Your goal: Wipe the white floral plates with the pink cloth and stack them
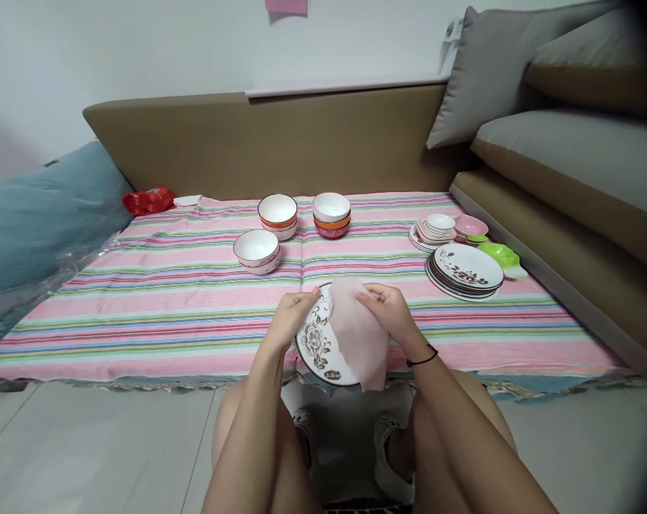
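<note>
A white plate (323,350) with brown flowers and a dark rim is held up over the front edge of the striped cloth. My left hand (296,312) grips its upper left rim, thumb on the face. On the plate's right half lies a pale pink cloth (360,335). My right hand (388,308) is closed on the cloth and the plate's upper right edge, its thumb pressing the cloth; the fingers behind are hidden. A matching stack of plates (467,270) sits to the right.
Behind the plate stand a white bowl (257,250) and two bowl stacks (277,213), (332,213). Small dishes (436,227), a pink bowl (471,226) and a green leaf-shaped dish (502,255) crowd the right. Cushions (563,157) rise at right; a red bag (149,200) lies back left.
</note>
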`<state>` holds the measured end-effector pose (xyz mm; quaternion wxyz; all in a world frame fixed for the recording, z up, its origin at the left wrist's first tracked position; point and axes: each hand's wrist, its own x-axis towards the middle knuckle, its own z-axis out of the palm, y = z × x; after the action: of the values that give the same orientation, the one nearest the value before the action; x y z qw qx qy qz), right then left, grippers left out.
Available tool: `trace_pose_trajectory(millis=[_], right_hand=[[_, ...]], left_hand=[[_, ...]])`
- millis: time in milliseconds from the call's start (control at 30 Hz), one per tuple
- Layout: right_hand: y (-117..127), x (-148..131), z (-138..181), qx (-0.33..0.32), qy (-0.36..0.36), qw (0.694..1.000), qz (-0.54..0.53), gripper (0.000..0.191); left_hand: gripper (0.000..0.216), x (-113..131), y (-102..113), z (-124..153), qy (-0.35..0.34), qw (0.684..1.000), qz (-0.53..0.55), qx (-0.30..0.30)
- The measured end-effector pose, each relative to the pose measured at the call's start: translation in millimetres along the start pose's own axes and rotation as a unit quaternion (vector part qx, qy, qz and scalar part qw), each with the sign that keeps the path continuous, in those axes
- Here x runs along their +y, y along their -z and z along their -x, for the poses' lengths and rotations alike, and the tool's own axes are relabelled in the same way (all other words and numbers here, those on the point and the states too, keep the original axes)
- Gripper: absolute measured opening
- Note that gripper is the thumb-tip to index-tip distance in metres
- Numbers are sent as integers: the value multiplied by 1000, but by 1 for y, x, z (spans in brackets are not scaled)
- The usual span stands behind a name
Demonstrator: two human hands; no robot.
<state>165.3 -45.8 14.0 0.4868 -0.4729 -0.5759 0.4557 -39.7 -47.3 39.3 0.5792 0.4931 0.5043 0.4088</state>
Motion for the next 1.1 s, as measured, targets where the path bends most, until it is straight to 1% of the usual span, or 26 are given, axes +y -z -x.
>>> trace_pose_trajectory(millis=[67, 133, 167, 233, 333, 400, 467, 567, 633, 700, 800, 933, 1000, 1100], right_hand=[[-2, -1, 2, -60, 1, 998, 10, 28], [-5, -2, 3, -94, 1, 995, 13, 27], [-7, -2, 3, -98, 2, 995, 11, 26], [-8, -3, 3, -83, 4, 997, 1, 26], [-6, -4, 2, -33, 0, 999, -12, 30], [-3, -4, 2, 4, -11, 1000, -14, 33], [0, -2, 2, 32, -28, 999, -14, 36], [1, 1, 4, 33, -51, 998, -30, 37], [0, 3, 5, 22, -59, 997, -42, 36], [-1, 4, 5, 15, -64, 997, -43, 36], [-1, 5, 4, 28, -62, 997, -31, 36], [3, 5, 1, 64, -48, 996, -32, 35], [6, 4, 0, 72, -35, 996, -33, 34], [9, 2, -1, 69, -18, 997, -13, 32]], left_hand=[[50, 0, -1, 2, 6, 998, -24, -52], [51, 0, -2, 4, 5, 996, -36, -84], [51, 0, -2, 4, 4, 995, -39, -88], [50, 0, -1, 4, -1, 996, -38, -75], [49, -2, -1, 2, -15, 1000, -10, -17], [47, -3, -2, -1, -26, 998, 40, 46], [44, -5, -3, -4, -41, 987, 103, 117], [39, -5, -6, -5, -53, 961, 192, 191], [38, -4, -8, -4, -49, 949, 227, 215], [39, -4, -8, -4, -44, 946, 232, 223], [39, -7, -7, -7, -42, 957, 196, 212], [42, -10, -6, -11, -27, 976, 134, 171], [44, -10, -8, -10, -23, 986, 95, 133], [49, -7, -12, -6, -15, 998, 34, 54]])
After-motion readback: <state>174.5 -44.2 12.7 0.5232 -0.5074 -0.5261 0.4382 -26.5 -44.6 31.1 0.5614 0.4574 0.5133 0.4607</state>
